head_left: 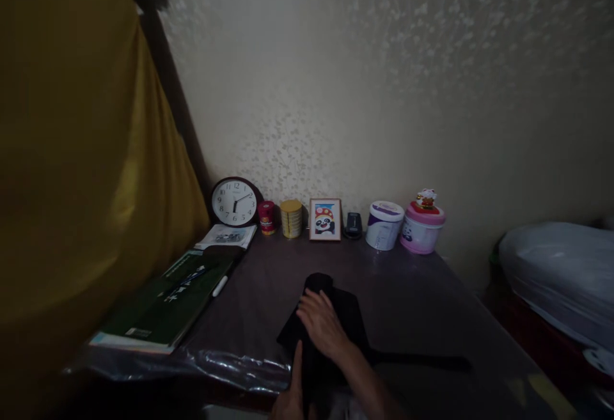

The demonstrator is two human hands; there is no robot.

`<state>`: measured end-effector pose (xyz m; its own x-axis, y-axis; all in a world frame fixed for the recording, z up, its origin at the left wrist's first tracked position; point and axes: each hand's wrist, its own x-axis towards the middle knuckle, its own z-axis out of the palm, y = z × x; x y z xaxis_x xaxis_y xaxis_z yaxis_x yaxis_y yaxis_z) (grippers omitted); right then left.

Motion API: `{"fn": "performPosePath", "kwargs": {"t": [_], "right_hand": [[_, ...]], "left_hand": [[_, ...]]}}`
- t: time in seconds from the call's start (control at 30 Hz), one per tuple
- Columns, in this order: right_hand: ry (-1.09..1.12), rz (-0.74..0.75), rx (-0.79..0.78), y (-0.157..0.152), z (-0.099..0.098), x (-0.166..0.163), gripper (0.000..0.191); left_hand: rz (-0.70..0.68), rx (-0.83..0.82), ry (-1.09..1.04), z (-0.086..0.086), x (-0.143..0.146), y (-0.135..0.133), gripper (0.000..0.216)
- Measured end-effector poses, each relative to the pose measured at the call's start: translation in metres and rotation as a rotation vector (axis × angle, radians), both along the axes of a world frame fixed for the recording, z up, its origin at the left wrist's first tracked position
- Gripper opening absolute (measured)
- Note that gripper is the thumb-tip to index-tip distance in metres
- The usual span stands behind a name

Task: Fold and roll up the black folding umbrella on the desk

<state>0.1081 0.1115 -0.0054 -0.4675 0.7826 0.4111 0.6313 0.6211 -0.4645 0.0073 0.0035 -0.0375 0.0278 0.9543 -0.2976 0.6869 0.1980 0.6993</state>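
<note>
A folded black cloth article [352, 314] lies at the front of the table, with a long dark strap [422, 360] trailing to the right; its exact kind cannot be made out. My right hand [322, 324] rests flat on its upper part, fingers stretched out. Lower down, at the cloth's left edge, is my left hand [290, 397], its index finger pointing straight forward along the black fabric. The other fingers of that hand are mostly hidden at the bottom of the picture.
The dark table [268, 279] has a clear plastic cover [240, 369]. A green book [167, 298], with a pen on it, and a white marker [220, 286] lie left. Along the wall stand a clock [235, 201], tins, a panda picture frame [325, 220] and two tubs. A yellow curtain [96, 151] hangs left.
</note>
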Motion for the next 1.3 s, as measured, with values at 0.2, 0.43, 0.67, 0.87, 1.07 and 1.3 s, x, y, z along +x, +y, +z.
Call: {"fn": "performPosePath", "kwargs": {"t": [0.2, 0.43, 0.67, 0.87, 1.07, 1.3], "right_hand": [[0.349, 0.139, -0.236, -0.054, 0.005, 0.026, 0.028], [0.611, -0.566, -0.306, -0.011, -0.037, 0.113, 0.035], [0.757, -0.486, -0.568, -0.007, -0.043, 0.114, 0.047], [0.794, -0.471, -0.569, -0.004, -0.043, 0.118, 0.044], [0.476, -0.478, -0.195, -0.005, -0.033, 0.11, 0.03], [0.367, -0.309, -0.188, 0.0, -0.042, 0.049, 0.041]], "left_hand": [[0.051, 0.056, -0.081, -0.005, 0.001, -0.005, 0.076], [0.07, 0.111, -0.091, 0.005, 0.003, -0.009, 0.072], [0.066, 0.105, -0.08, 0.009, 0.003, -0.011, 0.071], [0.037, 0.128, -0.149, 0.001, 0.001, -0.009, 0.072], [0.054, 0.111, -0.132, 0.007, 0.004, -0.011, 0.071], [0.038, 0.08, -0.057, 0.012, 0.005, -0.012, 0.074]]}}
